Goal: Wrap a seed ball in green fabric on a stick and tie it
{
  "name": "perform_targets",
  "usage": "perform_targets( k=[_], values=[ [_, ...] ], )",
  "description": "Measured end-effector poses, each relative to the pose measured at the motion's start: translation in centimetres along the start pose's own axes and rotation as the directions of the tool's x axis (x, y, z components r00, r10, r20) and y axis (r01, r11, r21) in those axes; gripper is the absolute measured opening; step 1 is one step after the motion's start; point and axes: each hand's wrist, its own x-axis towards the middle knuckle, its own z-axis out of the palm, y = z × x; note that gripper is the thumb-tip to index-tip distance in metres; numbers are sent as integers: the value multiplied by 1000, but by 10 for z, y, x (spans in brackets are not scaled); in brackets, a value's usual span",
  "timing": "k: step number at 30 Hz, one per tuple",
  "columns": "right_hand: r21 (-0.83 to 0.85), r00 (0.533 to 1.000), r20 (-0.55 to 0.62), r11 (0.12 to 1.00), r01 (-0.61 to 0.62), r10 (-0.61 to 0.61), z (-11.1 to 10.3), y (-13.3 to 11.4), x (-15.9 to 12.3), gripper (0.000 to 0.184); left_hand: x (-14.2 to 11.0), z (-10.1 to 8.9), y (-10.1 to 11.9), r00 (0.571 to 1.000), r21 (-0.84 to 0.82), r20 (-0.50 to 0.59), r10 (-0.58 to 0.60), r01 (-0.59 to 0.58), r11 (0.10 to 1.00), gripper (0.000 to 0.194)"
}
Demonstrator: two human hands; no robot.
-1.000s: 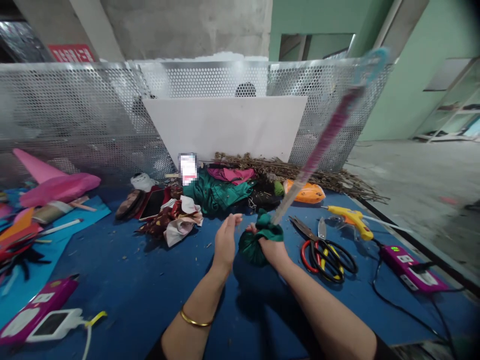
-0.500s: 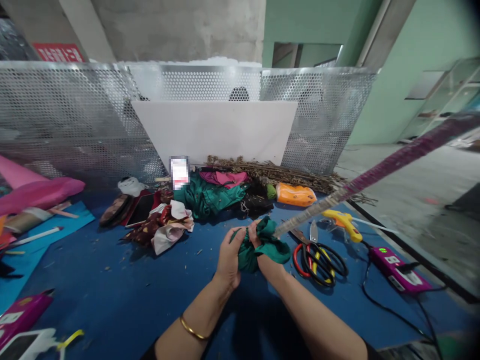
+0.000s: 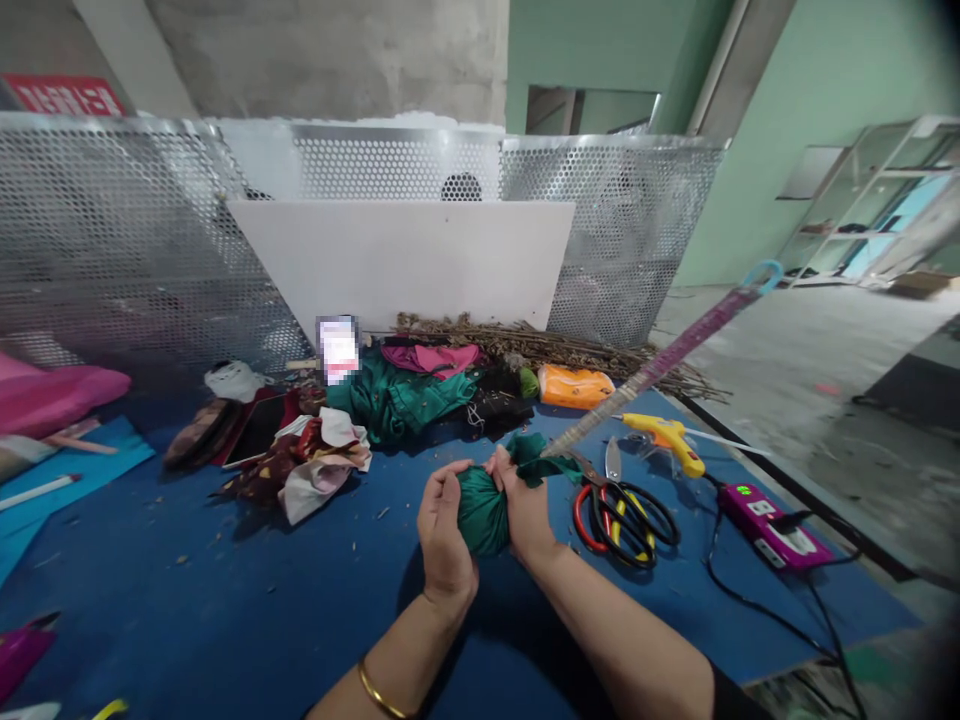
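Observation:
A rounded green cloth bundle (image 3: 482,512) is held above the blue table, its loose ends frilled out on the right. My left hand (image 3: 448,535) cups the bundle's left side, fingers curled against it. At the gathered neck, my right hand (image 3: 527,505) is closed on the cloth, pinching it tight. From the frilled end a long wrapped stick (image 3: 660,365) slants up to the right, purple further out, with a light blue loop at its tip. Whatever fills the bundle is hidden, as is the stick's lower end.
Right of my hands lie black-handled scissors (image 3: 656,515), red-and-yellow-handled tools (image 3: 589,520), a yellow glue gun (image 3: 671,440) and a purple power strip (image 3: 772,525) with cables. Behind are green fabric (image 3: 405,400), dried stems (image 3: 577,350), an orange pack (image 3: 574,386) and a brown patterned cloth (image 3: 270,470).
My left hand has loosened from over the neck and slid to the bundle's left side, showing more of its round shape. My right hand stays at the neck. The view has turned slightly right.

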Motion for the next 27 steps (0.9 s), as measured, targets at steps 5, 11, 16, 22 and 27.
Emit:
perform_targets(
  k=[5, 11, 16, 22, 27],
  values=[
    [160, 992, -69, 982, -97, 109, 8, -7, -6, 37, 3, -2, 0, 1000, 149, 12, 4, -6, 989, 17],
    [315, 982, -66, 937, -150, 179, 8, -16, -4, 40, 8, -7, 1, 989, 311, 87, 115, -137, 940, 24],
    [443, 971, 19, 869, -221, 237, 4, -25, -5, 43, 0, -13, 12, 760, 287, 464, 456, -615, 734, 45],
    [471, 956, 4, 843, -261, 294, 5, -27, -12, 42, -1, -10, 14, 722, 292, 461, 516, -673, 679, 40],
    [454, 966, -17, 863, -221, 256, 5, -22, -8, 42, 8, -9, 11, 871, 208, 376, 317, -413, 887, 41]
  ],
)
